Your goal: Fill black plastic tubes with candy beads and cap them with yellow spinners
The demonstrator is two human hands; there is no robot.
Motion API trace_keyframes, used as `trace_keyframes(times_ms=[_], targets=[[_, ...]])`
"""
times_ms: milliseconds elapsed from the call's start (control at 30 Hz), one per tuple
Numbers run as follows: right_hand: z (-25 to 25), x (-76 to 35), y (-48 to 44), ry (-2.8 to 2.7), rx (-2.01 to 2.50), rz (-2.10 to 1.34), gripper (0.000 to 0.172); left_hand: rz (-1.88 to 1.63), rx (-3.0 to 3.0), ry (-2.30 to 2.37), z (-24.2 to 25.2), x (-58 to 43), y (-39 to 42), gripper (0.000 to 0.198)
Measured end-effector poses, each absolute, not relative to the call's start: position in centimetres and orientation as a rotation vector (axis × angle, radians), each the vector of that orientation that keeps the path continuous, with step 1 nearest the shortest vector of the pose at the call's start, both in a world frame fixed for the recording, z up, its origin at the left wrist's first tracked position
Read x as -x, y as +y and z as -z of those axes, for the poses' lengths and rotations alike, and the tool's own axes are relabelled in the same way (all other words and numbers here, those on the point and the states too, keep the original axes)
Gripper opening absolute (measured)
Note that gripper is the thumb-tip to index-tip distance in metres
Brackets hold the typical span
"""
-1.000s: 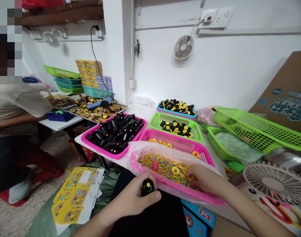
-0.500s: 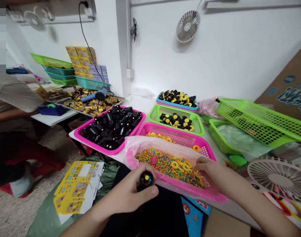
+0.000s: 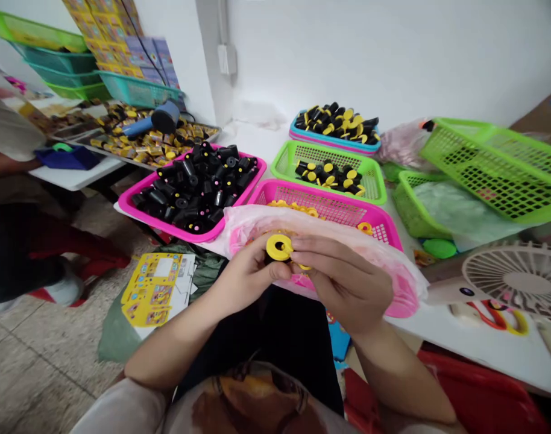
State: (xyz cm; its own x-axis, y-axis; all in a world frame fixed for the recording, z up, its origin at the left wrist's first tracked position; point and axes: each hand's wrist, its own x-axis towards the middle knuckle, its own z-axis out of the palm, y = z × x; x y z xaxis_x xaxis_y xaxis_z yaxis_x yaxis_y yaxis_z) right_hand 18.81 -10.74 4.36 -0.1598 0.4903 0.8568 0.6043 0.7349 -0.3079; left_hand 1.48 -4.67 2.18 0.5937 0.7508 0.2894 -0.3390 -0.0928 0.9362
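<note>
My left hand [image 3: 251,274] is wrapped round a black container, mostly hidden by the fingers. A yellow ring-shaped cap [image 3: 278,247] lies over the container's top. My right hand [image 3: 343,271] pinches a small yellow piece [image 3: 301,264] against the cap's right side. Both hands are in front of the plastic-lined pink basket [image 3: 404,295], whose colourful beads are mostly hidden. Yellow rings [image 3: 298,208] lie in the pink mesh basket [image 3: 388,223] behind it. Left of these, a pink tray [image 3: 126,198] holds many black containers [image 3: 192,193].
Green basket [image 3: 282,160] and blue basket [image 3: 298,129] hold black-and-yellow pieces. Stacked green baskets [image 3: 492,144], a fan [image 3: 524,280] and scissors [image 3: 492,314] are at right. Printed yellow sheets [image 3: 155,289] lie lower left. A person's sleeve [image 3: 13,114] shows at far left.
My right hand has moved left from the bead basket to my left hand. A yellow cap now covers the container's opening, where beads showed before. The view has tilted down.
</note>
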Motion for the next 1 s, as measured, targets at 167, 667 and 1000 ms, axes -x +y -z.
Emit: trace_keyframes(times_ms=[167,667,1000], targets=[[-4.4,-19.1,-11.3,-1.920,0.869,0.256,0.034,-1.015,-1.365,0.403,-2.1,-1.0,-5.1,0.057],[-3.0,-18.8,-10.8,-2.020,0.708,0.217,0.023,-0.912,-0.846,0.318,-1.4,-1.8,-7.0,0.035],[-1.6,-17.4,-10.5,-1.912,0.722,0.053,0.058,-0.830,-0.662,0.471,-1.6,-2.3,-8.4,0.053]])
